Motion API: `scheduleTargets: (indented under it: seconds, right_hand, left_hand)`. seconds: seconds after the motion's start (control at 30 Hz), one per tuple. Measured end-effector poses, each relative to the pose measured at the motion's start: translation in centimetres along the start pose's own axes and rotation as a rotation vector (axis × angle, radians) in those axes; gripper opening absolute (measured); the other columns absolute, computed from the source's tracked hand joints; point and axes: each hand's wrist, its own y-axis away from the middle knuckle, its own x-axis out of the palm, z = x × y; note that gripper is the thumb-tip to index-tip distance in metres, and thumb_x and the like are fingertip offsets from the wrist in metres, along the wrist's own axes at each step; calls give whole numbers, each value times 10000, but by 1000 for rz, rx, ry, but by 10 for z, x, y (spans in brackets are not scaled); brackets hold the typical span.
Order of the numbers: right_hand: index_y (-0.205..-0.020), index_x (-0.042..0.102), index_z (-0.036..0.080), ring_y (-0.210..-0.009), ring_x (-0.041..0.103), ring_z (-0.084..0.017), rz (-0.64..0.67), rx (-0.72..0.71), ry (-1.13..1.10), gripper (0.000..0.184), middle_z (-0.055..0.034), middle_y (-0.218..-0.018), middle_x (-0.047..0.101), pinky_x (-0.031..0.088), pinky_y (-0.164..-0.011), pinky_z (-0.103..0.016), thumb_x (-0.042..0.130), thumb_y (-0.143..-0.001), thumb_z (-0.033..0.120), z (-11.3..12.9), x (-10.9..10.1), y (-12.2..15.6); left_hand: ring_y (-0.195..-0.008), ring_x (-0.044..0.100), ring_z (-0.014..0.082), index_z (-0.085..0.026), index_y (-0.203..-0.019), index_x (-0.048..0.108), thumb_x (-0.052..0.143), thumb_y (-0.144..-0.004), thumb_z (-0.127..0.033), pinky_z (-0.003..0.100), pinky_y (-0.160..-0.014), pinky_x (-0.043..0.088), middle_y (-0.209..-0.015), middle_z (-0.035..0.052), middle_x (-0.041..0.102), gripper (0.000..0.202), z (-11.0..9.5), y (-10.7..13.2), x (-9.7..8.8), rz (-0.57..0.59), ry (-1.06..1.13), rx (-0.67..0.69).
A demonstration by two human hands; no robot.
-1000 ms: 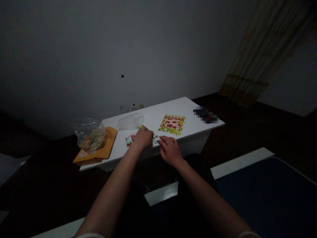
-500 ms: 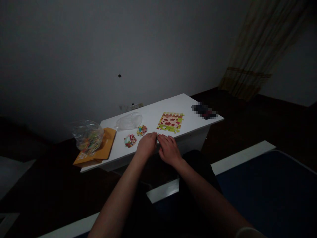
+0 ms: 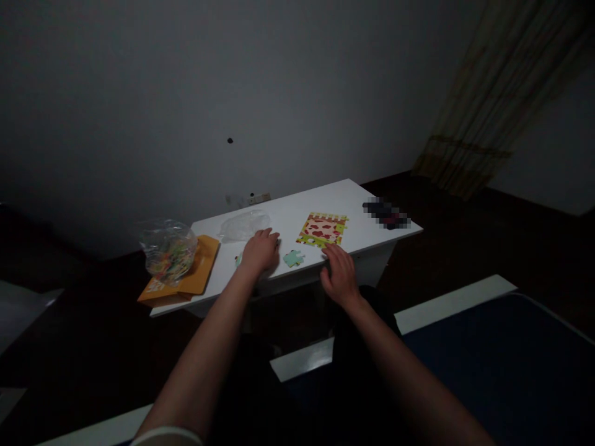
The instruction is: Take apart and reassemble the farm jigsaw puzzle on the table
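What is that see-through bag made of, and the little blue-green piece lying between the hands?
The bag looks like thin clear plastic: it is crinkly and shiny, and colourful bits show through it. The blue-green piece seems to be flat cardboard with a matte face, cut with puzzle knobs; the dim light leaves thin wood or foam possible.

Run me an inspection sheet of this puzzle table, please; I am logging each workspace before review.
Surface: white table, low, against a grey wall.
Job's things: assembled puzzle section; loose teal puzzle piece between the hands; more pieces mostly hidden under the left hand.
Clutter: clear bag of coloured pieces on an orange envelope; empty clear bag; dark blurred object at the far right corner.
Hands: left hand flat over pieces; right hand at the table's near edge, below the section, holding nothing.
Cables: nothing seen.
Surroundings: dim room, curtain, dark floor.
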Motion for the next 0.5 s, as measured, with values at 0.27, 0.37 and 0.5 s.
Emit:
scheduleTargets:
  seconds: [0.27,0.37,0.5]
  right_hand:
    - [-1473,693,236,-1484,632,-345,205,-26,189,403,-148,-1569,708,407,-1255,-604,581,-1093,310,-46,-35,-10]
    - [-1374,750,237,-1373,695,-337,194,-65,160,322,-145,-1469,767,480,-1167,-543,610,-1111,358,-58,-41,-11]
    - [-1279,781,236,-1203,727,-333,194,-80,149,263,-143,-1329,806,532,-1053,-505,640,-1109,380,-66,-46,-13]
  left_hand:
    - [-1175,725,324,-213,-1287,774,614,-934,-155,446,-1048,567,-1323,170,785,392,32,-24,8,177,60,89]
    - [-1179,721,324,-208,-1282,772,571,-993,-183,450,-1058,557,-1308,179,786,353,34,-24,11,166,79,88]
    - [-1399,636,382,-165,-1484,677,536,-1046,-240,538,-1177,507,-1567,237,656,466,19,-16,8,101,78,71]
